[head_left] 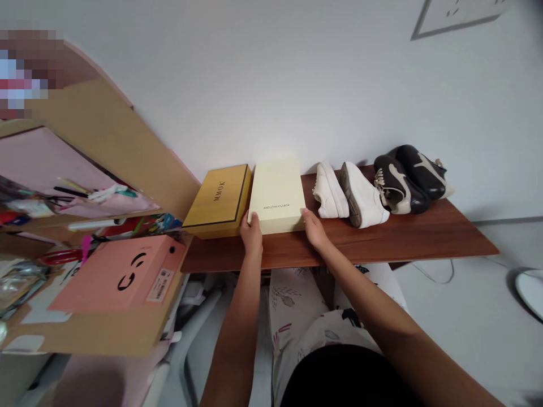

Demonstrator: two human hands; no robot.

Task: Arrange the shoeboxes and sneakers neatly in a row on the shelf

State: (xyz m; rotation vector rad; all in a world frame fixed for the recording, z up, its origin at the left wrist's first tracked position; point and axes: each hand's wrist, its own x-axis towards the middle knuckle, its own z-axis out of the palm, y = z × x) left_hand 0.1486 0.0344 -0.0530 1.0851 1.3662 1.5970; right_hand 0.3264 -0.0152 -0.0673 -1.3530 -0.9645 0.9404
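A cream shoe box (276, 195) marked MEIZHIYUAN lies flat on a dark wooden shelf (407, 240). My left hand (251, 233) grips its near left corner, thumb on the lid. My right hand (314, 228) presses against its near right corner, fingers closed on the box edge. A yellow box (218, 200) marked MMOK sits touching the cream box on its left.
A pair of white sneakers (348, 195) and a pair of dark sneakers (409, 178) stand on the shelf to the right. A pink shoe box (121, 273) rests on a cluttered desk (85, 333) at left. A white wall (297, 85) lies behind the shelf.
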